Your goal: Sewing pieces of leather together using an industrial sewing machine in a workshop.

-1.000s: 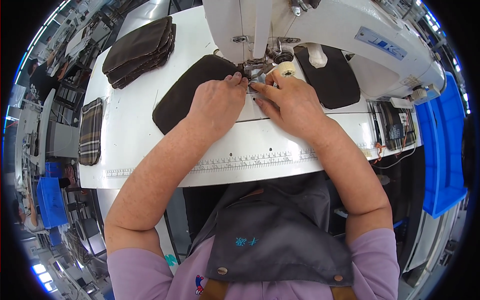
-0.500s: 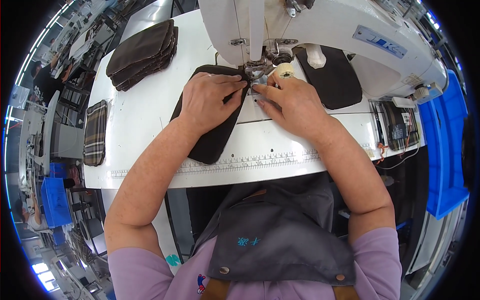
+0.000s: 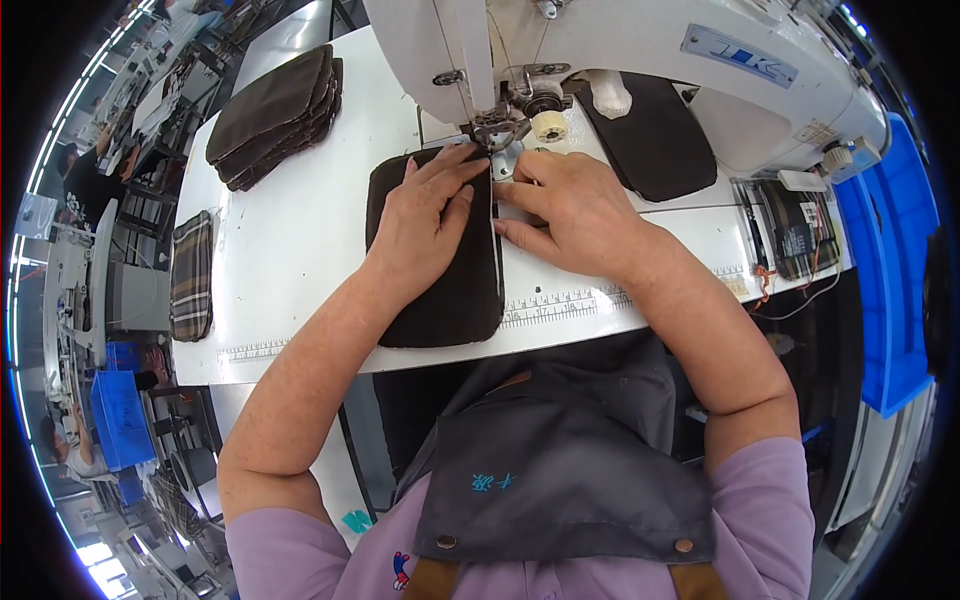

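Observation:
A dark brown, round-cornered fabric piece (image 3: pixel 440 305) lies on the white table under the sewing machine's presser foot (image 3: pixel 497 135), its long right edge running toward me. My left hand (image 3: pixel 425 220) rests flat on it, fingers stretched toward the foot and slightly apart. Beside the piece's right edge is my right hand (image 3: pixel 575 215), its fingertips and thumb spaced along that edge and touching it or very near it. The needle tip is too small to make out.
A stack of dark pieces (image 3: pixel 275 115) sits at the far left, with a plaid piece (image 3: pixel 192 275) nearer. Another dark piece (image 3: pixel 655 140) lies under the machine arm (image 3: pixel 640 45). Tools and a dark pouch (image 3: pixel 795 230) lie right, beside a blue bin (image 3: pixel 890 290). A ruler strip (image 3: pixel 560 307) lines the front edge.
The fabric piece has turned from slanted to nearly straight toward me, its near end swinging right. My left hand turned with it; my right hand shifted slightly nearer me.

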A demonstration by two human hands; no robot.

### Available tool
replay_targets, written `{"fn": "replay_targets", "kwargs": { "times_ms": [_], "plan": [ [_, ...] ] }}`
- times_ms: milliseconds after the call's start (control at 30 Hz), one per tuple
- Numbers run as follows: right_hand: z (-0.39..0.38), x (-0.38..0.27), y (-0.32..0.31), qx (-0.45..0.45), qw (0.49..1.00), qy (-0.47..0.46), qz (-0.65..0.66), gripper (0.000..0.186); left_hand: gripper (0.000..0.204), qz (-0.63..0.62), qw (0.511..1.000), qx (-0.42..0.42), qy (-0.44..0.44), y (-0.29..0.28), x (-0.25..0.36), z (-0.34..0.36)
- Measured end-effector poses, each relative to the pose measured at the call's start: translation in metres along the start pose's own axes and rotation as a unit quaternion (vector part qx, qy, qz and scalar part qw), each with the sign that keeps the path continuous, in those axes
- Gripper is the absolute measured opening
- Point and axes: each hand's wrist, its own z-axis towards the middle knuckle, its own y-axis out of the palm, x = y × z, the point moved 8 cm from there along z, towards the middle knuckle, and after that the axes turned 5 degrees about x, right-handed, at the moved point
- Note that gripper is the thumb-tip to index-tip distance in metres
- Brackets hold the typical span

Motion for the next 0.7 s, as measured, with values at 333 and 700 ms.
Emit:
{"fn": "replay_targets", "kwargs": {
  "times_ms": [333,700],
  "plan": [
    [0.003,-0.008,0.001,0.015,0.997,-0.035,-0.074,0.023,0.038,0.099,0.994,-0.033,0.027,0.006,0.012,-0.006],
    [-0.023,-0.026,-0.008,-0.013,0.998,-0.049,-0.042,0.023,0.044,0.086,0.992,-0.061,0.064,0.006,0.010,-0.004]
  ]
}}
